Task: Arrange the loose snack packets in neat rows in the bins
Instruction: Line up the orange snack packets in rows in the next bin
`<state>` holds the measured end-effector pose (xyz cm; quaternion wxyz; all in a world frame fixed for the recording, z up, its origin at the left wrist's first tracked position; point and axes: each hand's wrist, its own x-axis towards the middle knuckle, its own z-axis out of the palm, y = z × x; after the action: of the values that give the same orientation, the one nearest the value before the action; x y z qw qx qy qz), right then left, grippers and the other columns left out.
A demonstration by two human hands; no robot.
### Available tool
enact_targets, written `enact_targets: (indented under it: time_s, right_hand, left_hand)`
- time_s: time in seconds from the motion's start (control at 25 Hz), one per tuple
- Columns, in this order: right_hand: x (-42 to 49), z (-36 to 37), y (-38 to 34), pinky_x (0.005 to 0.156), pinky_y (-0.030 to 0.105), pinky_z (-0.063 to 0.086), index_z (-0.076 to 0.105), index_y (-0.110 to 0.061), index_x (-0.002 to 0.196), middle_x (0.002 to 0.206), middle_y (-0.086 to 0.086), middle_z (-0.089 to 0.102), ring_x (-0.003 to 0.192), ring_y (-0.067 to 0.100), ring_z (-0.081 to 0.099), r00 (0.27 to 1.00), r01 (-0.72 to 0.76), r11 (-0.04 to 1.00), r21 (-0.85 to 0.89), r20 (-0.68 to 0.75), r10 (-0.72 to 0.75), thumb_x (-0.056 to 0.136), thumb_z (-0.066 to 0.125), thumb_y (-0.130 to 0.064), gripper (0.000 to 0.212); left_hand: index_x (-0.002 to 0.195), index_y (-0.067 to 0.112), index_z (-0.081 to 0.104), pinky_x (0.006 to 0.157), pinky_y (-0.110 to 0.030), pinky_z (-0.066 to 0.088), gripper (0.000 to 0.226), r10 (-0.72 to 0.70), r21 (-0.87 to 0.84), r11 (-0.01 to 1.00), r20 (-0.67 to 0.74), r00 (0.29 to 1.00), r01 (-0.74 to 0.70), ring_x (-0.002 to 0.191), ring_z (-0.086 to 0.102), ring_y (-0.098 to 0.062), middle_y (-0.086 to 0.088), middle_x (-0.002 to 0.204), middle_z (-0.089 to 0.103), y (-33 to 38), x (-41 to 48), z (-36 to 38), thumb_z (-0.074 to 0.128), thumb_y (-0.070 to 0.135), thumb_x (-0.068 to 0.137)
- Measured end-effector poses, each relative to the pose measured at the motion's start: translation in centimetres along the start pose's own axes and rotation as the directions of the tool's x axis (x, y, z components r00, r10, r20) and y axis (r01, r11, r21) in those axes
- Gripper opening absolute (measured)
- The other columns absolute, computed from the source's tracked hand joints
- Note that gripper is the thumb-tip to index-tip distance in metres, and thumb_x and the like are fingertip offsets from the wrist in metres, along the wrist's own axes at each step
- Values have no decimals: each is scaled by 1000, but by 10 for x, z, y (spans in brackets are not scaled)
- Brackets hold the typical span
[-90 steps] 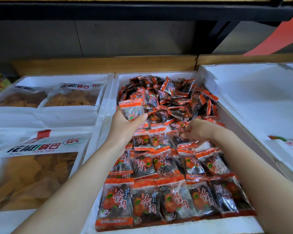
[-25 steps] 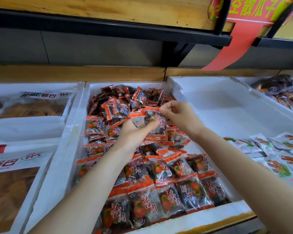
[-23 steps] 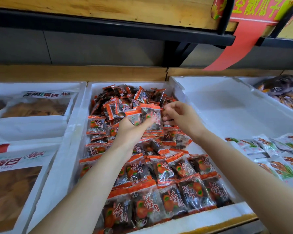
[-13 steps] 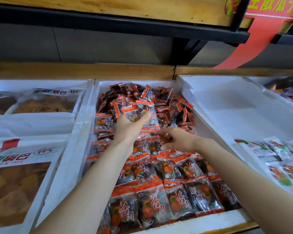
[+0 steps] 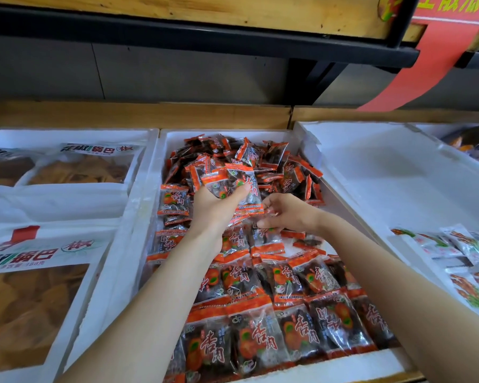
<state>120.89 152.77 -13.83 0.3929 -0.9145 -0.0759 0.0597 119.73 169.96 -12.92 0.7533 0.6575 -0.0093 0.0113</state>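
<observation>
About halfway – near rows of orange-edged clear snack packets [image 5: 260, 335] neat in white foam bin [image 5: 147, 205], back heap [image 5: 274, 161] loose, left hand [image 5: 213, 211] gripping a bunch [image 5: 233, 181], right hand [image 5: 291, 214] curled beside – grip unclear.

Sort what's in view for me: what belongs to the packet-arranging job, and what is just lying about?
Job: bunch of packets in the left grip; loose pile at the bin's back; neat rows at its front; middle foam bin.
Lying about: big crisp bags on the left; green-and-white sachets on the right; red ribbon above.
</observation>
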Motion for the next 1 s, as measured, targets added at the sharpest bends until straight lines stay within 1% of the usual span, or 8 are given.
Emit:
enact_targets:
  time_s: [0.08,0.16,0.32,0.4,0.52,0.72,0.84,1.0]
  right_hand:
    - [7,7,3,75,30,56,58,-13,104,105,7,62,86,22,66,997,-21,1000,-20,76,22,81,73,-21,28]
    - [12,11,8,89,39,52,59,-13,114,114,9,64,99,26,64,999,-31,990,-135,38,37,79,74,-29,41]
    - [12,15,6,94,36,47,55,-12,120,115,2,61,106,21,58,999,40,923,-382,-1,-43,84,68,-36,45]
    - [2,10,3,94,30,44,54,-13,118,112,-4,54,105,16,54,983,83,909,-407,-114,-141,87,64,-34,38]
    - [-13,-11,13,97,26,39,52,-17,126,123,-3,51,112,15,52,943,26,897,-441,-287,-168,89,61,-33,41]
    - [-28,-19,32,98,35,42,48,-23,132,127,-1,54,120,21,48,995,-101,754,-649,-73,70,71,73,-55,72]
    - [-29,-16,24,87,31,48,57,-21,123,116,0,63,104,21,58,995,-82,740,-667,-95,25,80,69,-44,51]
    - [-37,-21,12,74,30,48,64,-19,108,100,4,69,89,24,63,960,-93,718,-690,-252,-118,94,51,-28,21]
  left_hand:
    - [109,18,67,95,-41,48,35,-3,-3,1000,2,1000,3,104,65,-18,3,107,72,-1,1,0,79,32,79]
    - [108,17,68,90,-36,47,33,6,3,1000,2,1000,-6,104,65,-16,3,106,72,-1,1,0,78,30,80]
    - [107,15,68,91,-36,47,29,15,9,1000,0,1000,-15,101,65,-16,2,105,72,-1,2,1,77,26,82]
    - [109,13,67,89,-35,46,31,10,14,1000,9,1000,-11,101,64,-16,1,106,72,-3,2,3,77,26,82]
    - [112,10,65,86,-33,40,37,-11,35,999,9,1000,10,102,62,-15,0,108,70,-5,2,4,77,29,82]
    - [118,7,60,90,-35,39,48,-29,68,997,34,999,27,109,59,-18,-3,115,66,-12,5,5,78,32,81]
    - [122,7,59,90,-35,38,54,-44,80,996,41,998,41,113,57,-20,-4,119,65,-14,6,6,78,35,80]
    - [115,12,63,99,-40,43,43,-44,94,995,65,997,38,109,60,-20,-2,114,67,-14,6,7,78,32,81]
